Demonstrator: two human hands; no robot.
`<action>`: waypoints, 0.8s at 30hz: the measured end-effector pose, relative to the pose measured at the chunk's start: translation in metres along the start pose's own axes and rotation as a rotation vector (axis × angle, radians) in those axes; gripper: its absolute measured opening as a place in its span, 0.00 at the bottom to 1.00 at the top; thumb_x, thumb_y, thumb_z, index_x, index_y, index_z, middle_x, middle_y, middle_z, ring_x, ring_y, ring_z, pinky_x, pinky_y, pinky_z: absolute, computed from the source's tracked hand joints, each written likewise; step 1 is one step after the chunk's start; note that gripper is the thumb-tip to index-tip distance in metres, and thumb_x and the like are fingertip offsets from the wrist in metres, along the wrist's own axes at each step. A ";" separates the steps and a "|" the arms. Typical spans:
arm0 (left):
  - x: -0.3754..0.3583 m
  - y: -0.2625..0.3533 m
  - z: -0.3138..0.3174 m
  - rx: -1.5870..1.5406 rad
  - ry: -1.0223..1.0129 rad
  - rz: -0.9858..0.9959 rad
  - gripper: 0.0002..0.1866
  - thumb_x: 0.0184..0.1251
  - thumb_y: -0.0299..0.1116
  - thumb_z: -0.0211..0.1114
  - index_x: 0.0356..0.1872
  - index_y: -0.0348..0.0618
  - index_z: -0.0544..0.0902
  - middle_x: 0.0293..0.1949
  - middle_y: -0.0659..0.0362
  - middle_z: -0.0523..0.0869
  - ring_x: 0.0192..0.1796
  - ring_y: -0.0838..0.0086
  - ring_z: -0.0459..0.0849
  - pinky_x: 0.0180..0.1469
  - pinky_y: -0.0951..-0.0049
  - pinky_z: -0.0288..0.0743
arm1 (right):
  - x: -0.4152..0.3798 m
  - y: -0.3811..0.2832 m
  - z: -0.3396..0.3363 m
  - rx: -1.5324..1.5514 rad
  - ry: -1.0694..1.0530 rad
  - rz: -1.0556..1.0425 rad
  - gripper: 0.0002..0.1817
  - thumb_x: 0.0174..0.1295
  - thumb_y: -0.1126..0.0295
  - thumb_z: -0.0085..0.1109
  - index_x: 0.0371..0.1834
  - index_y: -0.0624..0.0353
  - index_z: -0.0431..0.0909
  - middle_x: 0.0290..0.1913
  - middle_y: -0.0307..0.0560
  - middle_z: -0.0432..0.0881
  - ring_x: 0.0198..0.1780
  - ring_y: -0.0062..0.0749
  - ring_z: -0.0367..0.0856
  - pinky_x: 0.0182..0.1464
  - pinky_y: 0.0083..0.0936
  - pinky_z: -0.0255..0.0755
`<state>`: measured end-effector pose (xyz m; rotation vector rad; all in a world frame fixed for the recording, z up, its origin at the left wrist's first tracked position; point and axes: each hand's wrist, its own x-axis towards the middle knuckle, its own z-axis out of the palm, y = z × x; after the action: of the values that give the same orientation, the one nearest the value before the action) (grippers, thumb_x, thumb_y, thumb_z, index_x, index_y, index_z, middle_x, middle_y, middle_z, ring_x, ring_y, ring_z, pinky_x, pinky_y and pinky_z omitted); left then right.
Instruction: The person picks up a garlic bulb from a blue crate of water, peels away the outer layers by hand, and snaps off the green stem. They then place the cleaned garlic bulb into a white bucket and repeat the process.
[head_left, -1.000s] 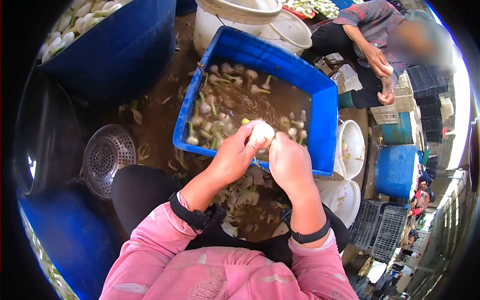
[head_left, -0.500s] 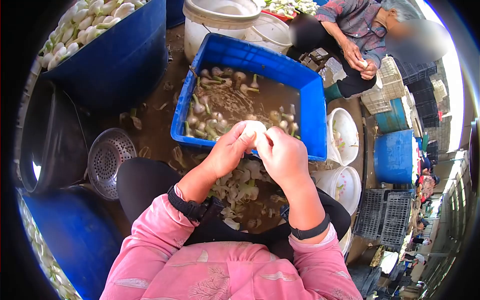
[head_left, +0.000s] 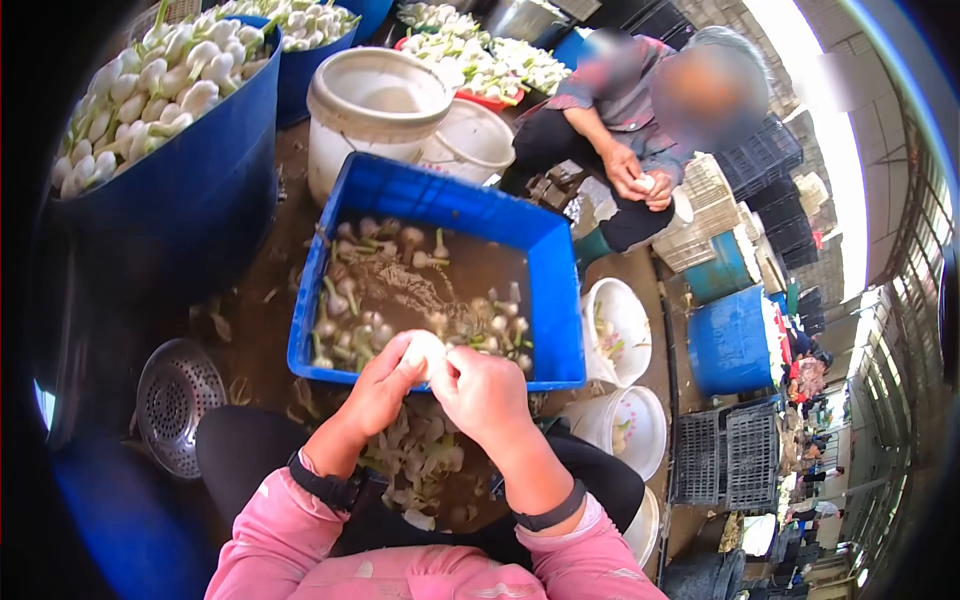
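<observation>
A pale, peeled-looking garlic bulb (head_left: 427,352) is held up in front of me, over the near rim of a blue plastic crate (head_left: 570,290). My left hand (head_left: 376,392) wraps its fingers and thumb around the bulb's left side. Closed in a pinch, my right hand (head_left: 487,395) grips the bulb's right side; its fingertips are partly hidden. Inside the crate, unpeeled garlic bulbs (head_left: 345,320) with green stems lie in brown, muddy water. Below my hands, a heap of garlic peelings (head_left: 415,455) covers the ground between my knees.
A metal colander (head_left: 180,408) stands at left, below a big blue tub (head_left: 190,190) heaped with white bulbs. White buckets (head_left: 375,110) stand behind the crate, others (head_left: 618,330) to its right. A co-worker (head_left: 620,150) sits beyond, holding a bulb. Black crates (head_left: 725,455) lie at right.
My view has tilted up and turned right, so the scene sits lower and further left. Both hands stay together on the garlic bulb.
</observation>
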<state>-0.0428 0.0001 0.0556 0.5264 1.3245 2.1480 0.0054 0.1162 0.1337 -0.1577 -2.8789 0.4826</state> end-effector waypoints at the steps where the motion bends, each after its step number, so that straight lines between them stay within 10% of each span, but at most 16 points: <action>1: 0.000 -0.004 -0.003 -0.129 -0.027 -0.022 0.22 0.62 0.43 0.50 0.51 0.37 0.66 0.30 0.65 0.72 0.28 0.83 0.66 0.28 0.84 0.59 | 0.000 0.003 0.000 0.019 0.033 0.004 0.12 0.47 0.64 0.53 0.11 0.57 0.69 0.16 0.52 0.73 0.21 0.47 0.74 0.23 0.36 0.68; 4: 0.001 0.008 0.003 -0.436 -0.074 -0.088 0.21 0.61 0.45 0.48 0.47 0.38 0.68 0.27 0.61 0.74 0.26 0.79 0.68 0.24 0.82 0.59 | 0.002 0.040 0.019 0.020 0.113 0.169 0.12 0.48 0.63 0.51 0.13 0.57 0.72 0.19 0.52 0.75 0.24 0.47 0.76 0.26 0.37 0.69; 7: 0.000 0.018 -0.003 -0.710 -0.208 -0.135 0.22 0.63 0.50 0.43 0.45 0.41 0.69 0.23 0.61 0.73 0.24 0.79 0.68 0.20 0.82 0.57 | -0.001 0.089 0.040 -0.373 -0.473 0.441 0.13 0.50 0.62 0.46 0.25 0.58 0.78 0.30 0.53 0.79 0.34 0.48 0.78 0.37 0.38 0.71; 10: -0.002 0.017 -0.007 -0.799 -0.068 -0.183 0.24 0.63 0.55 0.40 0.40 0.43 0.71 0.20 0.62 0.70 0.21 0.80 0.67 0.17 0.83 0.54 | -0.010 0.086 0.024 -0.175 -0.270 0.346 0.14 0.51 0.65 0.45 0.35 0.61 0.75 0.36 0.56 0.78 0.36 0.47 0.77 0.40 0.36 0.70; 12: 0.004 0.014 -0.008 -0.713 -0.086 -0.235 0.26 0.61 0.60 0.38 0.35 0.46 0.71 0.13 0.65 0.64 0.14 0.81 0.61 0.15 0.84 0.52 | -0.011 0.062 0.005 0.744 -0.153 0.345 0.12 0.50 0.81 0.42 0.38 0.63 0.72 0.32 0.52 0.78 0.30 0.31 0.78 0.34 0.21 0.71; 14: 0.005 0.018 -0.006 -0.722 -0.024 -0.342 0.27 0.61 0.60 0.37 0.34 0.45 0.71 0.11 0.66 0.63 0.12 0.81 0.57 0.14 0.83 0.50 | -0.014 0.060 0.004 0.491 0.044 0.030 0.09 0.50 0.83 0.42 0.29 0.63 0.74 0.24 0.44 0.75 0.23 0.24 0.73 0.26 0.20 0.68; 24: 0.003 0.005 -0.018 -0.888 -0.261 -0.441 0.29 0.59 0.60 0.40 0.31 0.39 0.71 0.10 0.66 0.59 0.12 0.81 0.58 0.13 0.84 0.52 | -0.026 0.029 0.006 0.483 -0.156 -0.005 0.08 0.54 0.73 0.51 0.34 0.67 0.75 0.23 0.46 0.76 0.24 0.25 0.74 0.28 0.18 0.67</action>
<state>-0.0567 -0.0119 0.0525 0.1144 0.2285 1.9456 0.0310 0.1382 0.1137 -0.0324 -2.8036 1.2133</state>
